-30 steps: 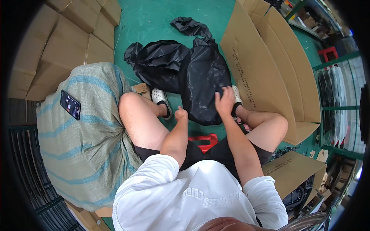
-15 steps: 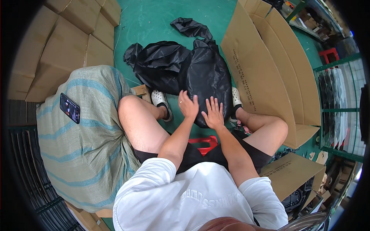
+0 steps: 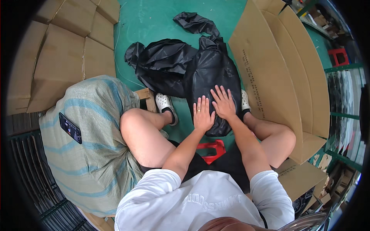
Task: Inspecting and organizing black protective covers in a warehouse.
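Observation:
A filled black plastic bag [image 3: 212, 69] lies on the floor between my feet, its surface smooth and bulging. My left hand [image 3: 203, 114] rests flat on its near part, fingers stretched out and a ring on one of them. Just to the right and a little farther up, my right hand [image 3: 224, 103] lies on the same bag with its fingers spread. Neither hand grips anything. Against the bag's left side lies another black bag [image 3: 163, 57], crumpled and partly behind the first. A loose black plastic piece [image 3: 195, 23] stretches beyond them.
A large open cardboard box [image 3: 266, 65] stands on the right. To the left, a striped woven sack [image 3: 88, 115] carries a phone [image 3: 70, 128]; stacked cartons [image 3: 58, 57] rise behind it. A red plastic stool [image 3: 212, 151] is under me. Metal shelving [image 3: 343, 115] stands at far right.
My left hand has gone from raised and tilted at the bag's left edge to flat on top. My right hand has moved up and right along the bag. The view has shifted slightly.

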`<state>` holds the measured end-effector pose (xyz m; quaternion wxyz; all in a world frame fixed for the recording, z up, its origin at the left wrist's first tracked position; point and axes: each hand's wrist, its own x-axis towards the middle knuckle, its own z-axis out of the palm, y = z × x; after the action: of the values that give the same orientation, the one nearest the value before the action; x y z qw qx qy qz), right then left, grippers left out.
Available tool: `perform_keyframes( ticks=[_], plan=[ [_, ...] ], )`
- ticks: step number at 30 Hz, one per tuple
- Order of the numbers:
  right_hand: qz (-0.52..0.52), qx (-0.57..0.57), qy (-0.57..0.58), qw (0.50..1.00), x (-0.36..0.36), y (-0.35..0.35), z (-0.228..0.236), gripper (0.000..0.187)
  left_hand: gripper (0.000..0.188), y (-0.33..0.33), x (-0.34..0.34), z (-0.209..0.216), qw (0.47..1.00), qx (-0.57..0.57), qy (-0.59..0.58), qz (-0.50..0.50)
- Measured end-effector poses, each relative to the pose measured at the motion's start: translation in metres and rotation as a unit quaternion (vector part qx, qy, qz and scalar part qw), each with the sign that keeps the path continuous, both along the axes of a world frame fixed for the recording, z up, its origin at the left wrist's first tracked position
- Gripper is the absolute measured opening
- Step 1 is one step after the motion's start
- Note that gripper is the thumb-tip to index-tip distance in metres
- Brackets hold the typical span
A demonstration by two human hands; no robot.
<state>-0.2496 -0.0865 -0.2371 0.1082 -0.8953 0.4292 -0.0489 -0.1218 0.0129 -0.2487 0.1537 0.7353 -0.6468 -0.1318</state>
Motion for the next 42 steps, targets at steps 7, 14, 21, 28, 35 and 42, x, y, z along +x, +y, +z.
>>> perform_keyframes(
  ticks=[7,14,21,28,35,42],
  plan=[
    [0.085,-0.016,-0.005,0.996,0.02,-0.062,0.008,0.065,0.08,-0.008,0.0,0.005,1.0,0.025,0.007,-0.007],
    [-0.188,-0.058,-0.026,0.98,0.043,-0.078,-0.02,0.07,0.082,-0.007,0.003,0.001,0.999,0.048,0.022,-0.006],
    [-0.305,-0.1,0.036,0.947,0.054,-0.084,-0.026,0.075,0.082,-0.007,0.005,0.003,0.999,0.043,0.024,-0.002],
    [-0.354,-0.06,0.073,0.931,0.059,-0.085,-0.023,0.081,0.083,-0.006,0.005,0.002,0.998,0.045,0.032,0.0],
    [-0.349,-0.073,0.068,0.932,0.056,-0.085,-0.024,0.081,0.094,-0.007,0.008,-0.012,0.964,-0.015,0.19,0.187],
    [-0.352,-0.069,0.059,0.932,0.062,-0.086,-0.021,0.081,0.105,-0.02,0.044,-0.057,0.699,0.091,0.631,0.324]
  ],
)
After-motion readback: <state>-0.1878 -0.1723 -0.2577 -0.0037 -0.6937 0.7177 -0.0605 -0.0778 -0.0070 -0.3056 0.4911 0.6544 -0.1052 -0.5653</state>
